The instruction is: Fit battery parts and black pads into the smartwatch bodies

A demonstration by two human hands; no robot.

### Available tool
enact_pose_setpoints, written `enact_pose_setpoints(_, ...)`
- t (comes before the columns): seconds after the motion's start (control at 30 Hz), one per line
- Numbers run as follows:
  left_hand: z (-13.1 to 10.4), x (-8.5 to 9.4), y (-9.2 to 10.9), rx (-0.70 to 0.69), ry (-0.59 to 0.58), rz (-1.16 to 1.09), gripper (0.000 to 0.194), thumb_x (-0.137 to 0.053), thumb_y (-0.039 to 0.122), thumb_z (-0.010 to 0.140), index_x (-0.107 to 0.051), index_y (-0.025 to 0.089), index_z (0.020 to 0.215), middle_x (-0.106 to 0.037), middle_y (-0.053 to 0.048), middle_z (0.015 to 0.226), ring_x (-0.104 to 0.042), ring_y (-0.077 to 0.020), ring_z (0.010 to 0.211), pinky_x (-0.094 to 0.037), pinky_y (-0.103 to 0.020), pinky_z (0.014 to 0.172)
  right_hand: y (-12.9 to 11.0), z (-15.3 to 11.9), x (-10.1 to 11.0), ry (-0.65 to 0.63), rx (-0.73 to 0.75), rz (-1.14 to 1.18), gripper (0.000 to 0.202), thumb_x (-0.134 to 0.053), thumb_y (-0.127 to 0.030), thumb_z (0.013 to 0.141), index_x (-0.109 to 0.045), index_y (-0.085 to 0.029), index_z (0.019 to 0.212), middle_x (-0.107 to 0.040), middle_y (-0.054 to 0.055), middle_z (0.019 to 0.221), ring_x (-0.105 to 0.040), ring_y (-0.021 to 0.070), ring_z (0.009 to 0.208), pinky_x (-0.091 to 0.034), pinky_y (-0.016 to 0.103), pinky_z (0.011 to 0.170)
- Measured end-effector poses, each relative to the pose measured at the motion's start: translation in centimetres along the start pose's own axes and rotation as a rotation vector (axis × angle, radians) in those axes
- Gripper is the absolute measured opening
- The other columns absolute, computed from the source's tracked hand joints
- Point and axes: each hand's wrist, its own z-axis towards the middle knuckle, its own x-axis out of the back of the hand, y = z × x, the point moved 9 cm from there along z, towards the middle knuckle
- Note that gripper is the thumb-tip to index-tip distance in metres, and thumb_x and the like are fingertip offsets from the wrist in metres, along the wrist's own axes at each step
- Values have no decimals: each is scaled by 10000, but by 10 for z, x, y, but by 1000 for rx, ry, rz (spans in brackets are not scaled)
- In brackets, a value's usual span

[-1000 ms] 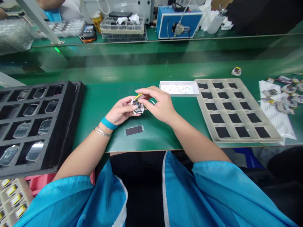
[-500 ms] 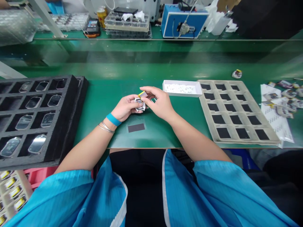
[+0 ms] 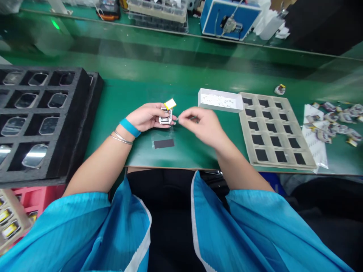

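My left hand [image 3: 143,118] is closed on a small electronic assembly [image 3: 165,119] with a white and silvery frame, gripping it between thumb and fingers. From the top of this assembly a pouch battery [image 3: 170,104] with a yellow edge sticks out, tilted up and to the right. Just right of the assembly, my right hand [image 3: 202,124] is closed in a pinch, its fingertips close to my left fingertips. What the pinch holds, if anything, is too small to make out. Below my left hand, a black rectangular strip [image 3: 164,144] lies on clear film on the green bench.
An open white box [image 3: 220,100] with tiny dark pieces stands behind my right hand. A beige tray [image 3: 279,132] with black pads lies to the right, several battery assemblies [image 3: 337,121] beyond it. Black foam trays [image 3: 56,151] hold glass-faced parts at left. A shelf edge [image 3: 181,32] crosses the back.
My right hand has come off the battery and moved slightly right into a pinch. The battery now lies exposed above the assembly, which stays in my left hand. The view has tilted downward.
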Motion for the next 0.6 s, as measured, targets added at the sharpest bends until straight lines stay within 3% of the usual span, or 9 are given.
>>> enact_pose_setpoints(0.1, -3, -10, -12, 123, -167, 46, 170, -680, 19, 716, -646, 112, 854, -755, -106, 809, -755, -238, 762, -629, -398, 758, -4, -29, -31, -175, 14, -179, 72, -670, -152, 840, -730, -189, 833, -719, 51, 979, -652, 191, 910, -515, 361, 868)
enact_pose_setpoints(0.2, -5, -19, -22, 202, -269, 60, 198, -716, 20, 686, -674, 110, 857, -755, -126, 802, -759, -276, 811, -621, -433, 779, 0, -42, -45, -172, 33, -316, 67, -691, -158, 841, -742, -183, 878, -700, 83, 1034, -629, 229, 975, -505, 412, 925)
enact_pose_setpoints(0.33, -3, -17, -29, 246, -249, 81, 214, -741, 21, 665, -686, 113, 851, -757, -141, 814, -758, -285, 774, -627, -448, 755, 3, -40, -49, -170, -7, -367, 73, -695, -136, 841, -748, -172, 876, -682, 86, 1019, -618, 227, 980, -491, 413, 948)
enact_pose_setpoints(0.47, -5, -20, -28, 234, -330, 72, 262, -806, 71, 632, -692, 116, 864, -767, -149, 867, -753, -234, 739, -631, -332, 716, -4, -36, -50, -227, -50, -388, 69, -714, -138, 841, -752, -168, 890, -669, 85, 1033, -615, 209, 1016, -465, 388, 988)
enact_pose_setpoints(0.6, -2, -18, -29, 232, -378, 87, 300, -861, 136, 620, -706, 129, 877, -772, -139, 888, -756, -222, 769, -627, -290, 729, 0, -31, -53, -261, -71, -390, 49, -699, -152, 860, -747, -157, 872, -660, 92, 1042, -614, 203, 1027, -463, 367, 982)
